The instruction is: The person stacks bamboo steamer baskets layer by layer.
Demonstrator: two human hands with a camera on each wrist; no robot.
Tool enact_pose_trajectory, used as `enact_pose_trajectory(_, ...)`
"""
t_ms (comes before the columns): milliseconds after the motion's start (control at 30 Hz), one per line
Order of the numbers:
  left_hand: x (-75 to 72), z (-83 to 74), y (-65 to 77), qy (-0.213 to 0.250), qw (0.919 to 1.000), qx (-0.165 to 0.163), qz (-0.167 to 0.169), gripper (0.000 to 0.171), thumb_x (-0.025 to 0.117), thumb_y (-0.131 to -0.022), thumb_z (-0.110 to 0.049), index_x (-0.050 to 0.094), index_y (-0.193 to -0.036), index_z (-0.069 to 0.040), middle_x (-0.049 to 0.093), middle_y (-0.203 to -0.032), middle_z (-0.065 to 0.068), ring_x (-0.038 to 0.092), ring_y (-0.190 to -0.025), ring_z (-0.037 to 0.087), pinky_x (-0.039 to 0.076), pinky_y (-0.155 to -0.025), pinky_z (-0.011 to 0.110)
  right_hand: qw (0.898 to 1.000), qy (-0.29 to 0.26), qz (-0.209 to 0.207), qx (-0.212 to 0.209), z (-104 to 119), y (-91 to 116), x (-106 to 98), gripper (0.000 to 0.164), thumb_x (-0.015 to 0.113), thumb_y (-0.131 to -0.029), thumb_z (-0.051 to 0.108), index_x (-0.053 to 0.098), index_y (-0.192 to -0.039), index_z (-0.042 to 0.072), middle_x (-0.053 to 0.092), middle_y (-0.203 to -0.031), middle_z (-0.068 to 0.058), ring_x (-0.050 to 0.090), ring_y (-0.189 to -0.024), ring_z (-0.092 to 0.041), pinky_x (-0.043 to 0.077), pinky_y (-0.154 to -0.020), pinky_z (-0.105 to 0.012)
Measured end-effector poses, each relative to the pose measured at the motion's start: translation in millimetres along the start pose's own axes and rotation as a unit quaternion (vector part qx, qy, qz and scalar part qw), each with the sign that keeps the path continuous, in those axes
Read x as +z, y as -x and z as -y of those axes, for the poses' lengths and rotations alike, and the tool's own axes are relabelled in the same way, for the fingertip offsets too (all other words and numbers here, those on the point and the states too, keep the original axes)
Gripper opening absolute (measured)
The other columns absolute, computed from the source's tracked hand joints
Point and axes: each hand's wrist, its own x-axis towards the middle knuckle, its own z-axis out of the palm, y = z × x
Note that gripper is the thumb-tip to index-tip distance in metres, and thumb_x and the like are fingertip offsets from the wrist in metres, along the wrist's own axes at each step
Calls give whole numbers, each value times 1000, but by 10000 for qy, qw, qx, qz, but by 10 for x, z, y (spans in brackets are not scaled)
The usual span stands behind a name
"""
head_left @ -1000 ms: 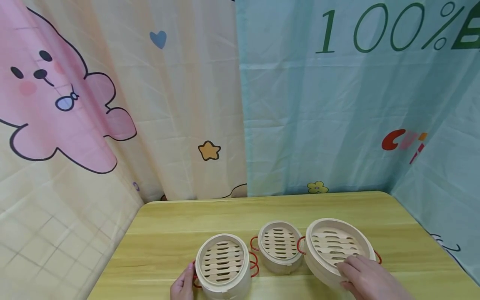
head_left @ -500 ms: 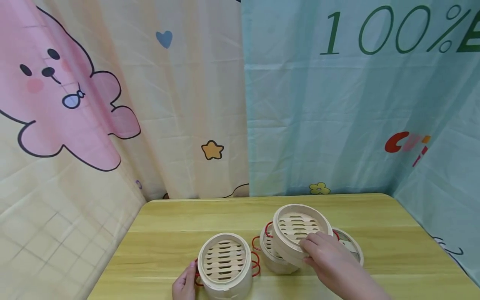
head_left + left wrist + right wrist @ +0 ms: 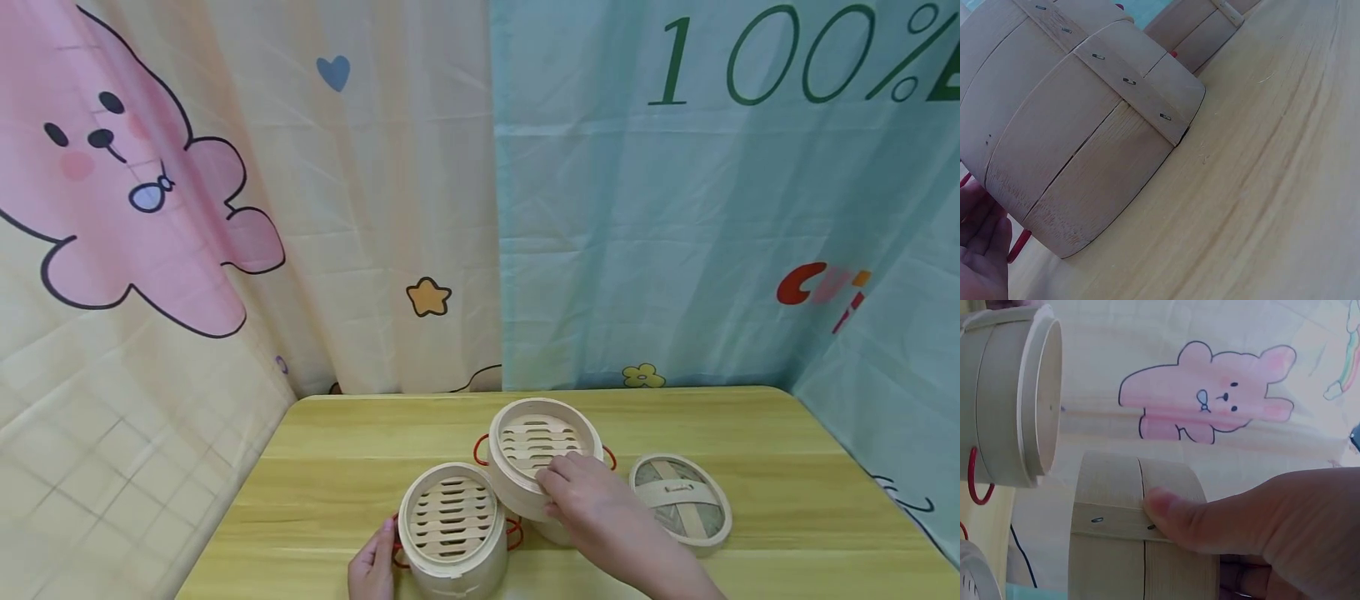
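Note:
My right hand (image 3: pixel 592 500) grips a round bamboo steamer basket (image 3: pixel 504 483) by its near right rim, fingers inside over the slotted base. Its thumb (image 3: pixel 1172 509) presses the outer wall in the right wrist view. The held basket overlaps a second steamer (image 3: pixel 553 531), mostly hidden beneath it. To the left stands a steamer stack (image 3: pixel 461 575) with a slatted top and red loop handles. My left hand (image 3: pixel 372 562) rests against the stack's left side, by a red handle (image 3: pixel 1019 245). Stapled bands show on the stack's wall (image 3: pixel 1079 162) in the left wrist view.
A round steamer lid (image 3: pixel 693 508) with a crossed bamboo strap lies on the wooden table (image 3: pixel 795 467) at the right. Printed curtains (image 3: pixel 420 167) hang behind the table's far edge and along both sides.
My right hand has carried the held basket leftward from above the lid to over the middle steamer, uncovering the lid. The left hand stays at the left stack.

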Motion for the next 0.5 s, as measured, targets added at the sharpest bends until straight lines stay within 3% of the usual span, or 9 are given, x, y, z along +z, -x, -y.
enact_pose_trajectory(200,-11,-12,-16,-81,9999,90,-24,33,48,-87,-16,57,-93,16,61,-80,-13,55,-80,-2,44,-69,11,9990,-66,-70,-436,168,-155,131,27,70,-61,16,55,-82,10,48,-77,4,47,-72,-13,43,-66,-26)
enact_pose_trajectory(500,-18,-21,7,-191,9993,-270,200,37,48,-87,-23,58,-96,11,62,-87,-3,52,-85,-4,42,-73,11,9946,80,-268,-996,411,-313,275,25,69,-61,24,53,-76,12,47,-73,5,46,-67,-11,41,-63,-21)
